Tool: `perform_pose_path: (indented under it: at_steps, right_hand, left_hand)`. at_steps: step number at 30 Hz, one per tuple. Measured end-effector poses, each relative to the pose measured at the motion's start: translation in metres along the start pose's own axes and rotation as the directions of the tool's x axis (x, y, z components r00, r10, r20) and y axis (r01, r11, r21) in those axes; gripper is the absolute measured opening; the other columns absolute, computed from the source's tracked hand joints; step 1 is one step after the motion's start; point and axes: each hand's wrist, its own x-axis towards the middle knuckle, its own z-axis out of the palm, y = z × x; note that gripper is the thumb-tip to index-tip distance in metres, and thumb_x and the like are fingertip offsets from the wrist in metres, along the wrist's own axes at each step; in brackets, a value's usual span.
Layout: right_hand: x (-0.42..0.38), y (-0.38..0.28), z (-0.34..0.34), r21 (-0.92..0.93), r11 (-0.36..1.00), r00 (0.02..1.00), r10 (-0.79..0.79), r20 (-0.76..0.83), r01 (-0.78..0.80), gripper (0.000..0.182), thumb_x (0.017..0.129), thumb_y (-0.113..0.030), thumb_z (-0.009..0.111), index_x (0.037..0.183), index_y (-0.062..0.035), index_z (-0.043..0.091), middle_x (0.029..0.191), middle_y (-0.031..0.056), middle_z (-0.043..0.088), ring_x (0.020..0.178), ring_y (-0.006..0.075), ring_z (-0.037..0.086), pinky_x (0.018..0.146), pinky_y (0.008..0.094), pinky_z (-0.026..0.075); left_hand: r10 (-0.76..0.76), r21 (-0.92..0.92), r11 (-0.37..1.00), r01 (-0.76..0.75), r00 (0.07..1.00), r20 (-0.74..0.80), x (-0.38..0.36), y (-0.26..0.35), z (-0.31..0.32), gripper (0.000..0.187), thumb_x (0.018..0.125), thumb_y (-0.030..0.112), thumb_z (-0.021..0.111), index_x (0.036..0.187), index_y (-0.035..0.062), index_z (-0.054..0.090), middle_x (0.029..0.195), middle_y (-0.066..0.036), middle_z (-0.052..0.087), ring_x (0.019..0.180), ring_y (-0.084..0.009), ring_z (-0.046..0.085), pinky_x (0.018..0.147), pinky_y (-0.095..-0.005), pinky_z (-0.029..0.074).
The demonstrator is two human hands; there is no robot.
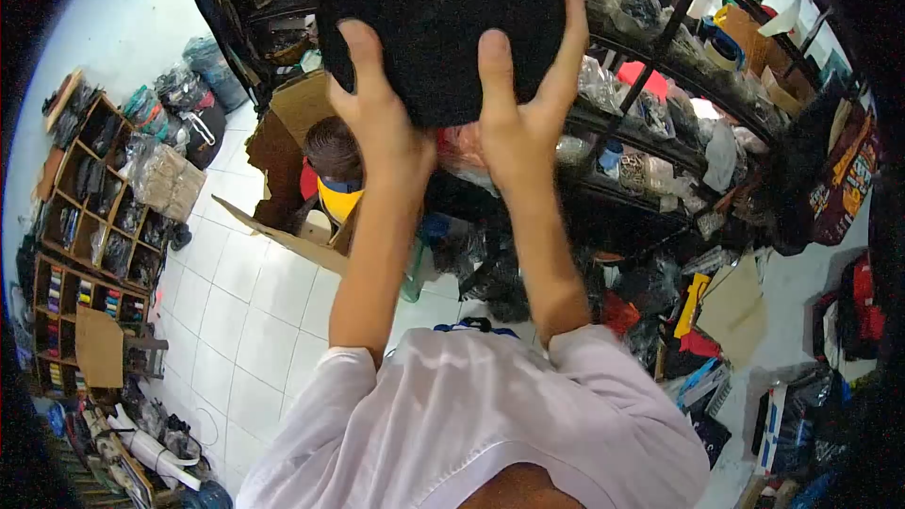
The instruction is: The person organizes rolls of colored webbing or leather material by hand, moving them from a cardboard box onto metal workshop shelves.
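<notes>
Both hands hold up a large round black roll (441, 14), which looks like tightly wound strap or tape, at the top of the head view. My left hand (375, 113) grips its lower left side, thumb lying across the near face. On the lower right is my right hand (523, 111), its thumb on the same face and its fingers reaching around the edge. Most fingertips are hidden behind the roll. Below and left of it stands an open cardboard box (273, 146) containing a dark brown roll (332, 148) and a yellow item (339, 202).
Dark metal shelves (650, 146) packed with bagged goods stand ahead and to the right. Along the left wall is a wooden cubby rack (71, 245) with thread spools. Bags and loose materials (698, 320) crowd the right floor. White tiles (245, 320) show at left.
</notes>
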Motion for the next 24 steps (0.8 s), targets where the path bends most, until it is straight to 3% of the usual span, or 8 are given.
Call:
perform_pose_path:
  at_steps: [3,7,9,13,15,19,21,24]
  right_hand:
    - [0.012,-0.002,-0.017,-0.228,0.969,0.995,-0.098,0.006,0.096,0.056,0.09,-0.021,0.062,0.139,-0.0029,0.041,0.139,0.0155,0.046,0.13,0.0274,0.041,0.111,0.0392,0.026]
    - [0.048,0.003,-0.049,-0.049,0.979,0.908,-0.164,0.386,0.197,0.051,0.081,-0.018,0.07,0.129,-0.0087,0.054,0.116,0.0139,0.062,0.106,0.0268,0.06,0.093,0.0362,0.044]
    - [0.047,-0.007,-0.044,-0.042,0.988,0.88,-0.112,0.462,0.148,0.056,0.079,-0.02,0.072,0.13,-0.0097,0.051,0.115,0.0148,0.062,0.103,0.0303,0.062,0.09,0.0364,0.046]
    - [0.042,-0.004,-0.044,0.029,0.992,0.862,-0.123,0.492,0.125,0.056,0.084,-0.023,0.068,0.133,-0.0055,0.046,0.122,0.0182,0.057,0.112,0.0335,0.057,0.096,0.0388,0.042]
    - [0.03,-0.001,-0.04,0.061,0.992,0.858,-0.123,0.499,0.107,0.055,0.087,-0.024,0.065,0.134,-0.0029,0.044,0.127,0.0198,0.054,0.116,0.0348,0.054,0.1,0.0398,0.039]
    - [-0.008,-0.003,0.003,-0.081,0.986,0.989,-0.144,0.029,0.146,0.053,0.099,-0.032,0.044,0.138,0.0031,0.038,0.141,0.0179,0.043,0.131,0.0286,0.039,0.111,0.0399,0.025]
    - [0.017,0.0,-0.012,-0.072,0.989,0.989,-0.119,0.091,0.125,0.048,0.099,-0.03,0.043,0.136,0.0016,0.043,0.136,0.0177,0.048,0.127,0.028,0.045,0.109,0.0397,0.03]
    - [0.054,0.007,-0.033,0.034,0.999,0.904,0.012,0.427,-0.029,0.04,0.096,-0.026,0.051,0.129,-0.0047,0.056,0.124,0.0131,0.06,0.115,0.0217,0.055,0.101,0.0349,0.038]
  left_hand:
    - [-0.267,0.013,0.964,0.267,0.957,0.113,-0.02,-0.002,-0.008,0.065,0.09,0.039,0.063,0.137,0.0033,0.036,0.126,-0.011,0.054,0.117,-0.0228,0.052,0.098,-0.0362,0.043]
    - [-0.162,0.253,0.966,0.058,0.896,0.413,0.021,0.03,-0.038,0.057,0.085,0.027,0.066,0.132,0.002,0.044,0.119,-0.01,0.058,0.106,-0.0195,0.058,0.09,-0.0322,0.048]
    - [0.051,0.454,0.809,-0.373,0.814,0.578,0.027,0.044,-0.027,0.064,0.082,0.03,0.071,0.132,0.0007,0.043,0.117,-0.012,0.058,0.1,-0.019,0.06,0.087,-0.0311,0.049]
    - [0.07,0.575,0.763,-0.295,0.922,0.38,0.023,0.032,-0.036,0.074,0.079,0.038,0.076,0.133,0.0007,0.041,0.117,-0.014,0.056,0.101,-0.02,0.059,0.087,-0.033,0.05]
    - [0.162,0.279,0.945,-0.172,0.985,0.06,0.011,0.019,-0.035,0.075,0.08,0.044,0.074,0.133,0.0021,0.041,0.118,-0.014,0.055,0.104,-0.0214,0.058,0.089,-0.0365,0.05]
    - [-0.048,-0.137,0.99,0.046,0.999,-0.014,-0.011,0.007,-0.007,0.072,0.086,0.051,0.064,0.132,0.0013,0.041,0.12,-0.013,0.054,0.108,-0.023,0.057,0.096,-0.0407,0.047]
    - [-0.108,-0.139,0.985,0.105,0.994,-0.017,-0.008,0.01,-0.016,0.065,0.088,0.044,0.064,0.132,0.0013,0.042,0.12,-0.014,0.056,0.109,-0.0232,0.057,0.1,-0.0411,0.043]
    - [-0.109,0.299,0.954,-0.017,0.911,0.398,0.03,0.043,-0.053,0.054,0.084,0.023,0.064,0.13,0.0013,0.046,0.118,-0.015,0.058,0.108,-0.0222,0.058,0.096,-0.0366,0.044]
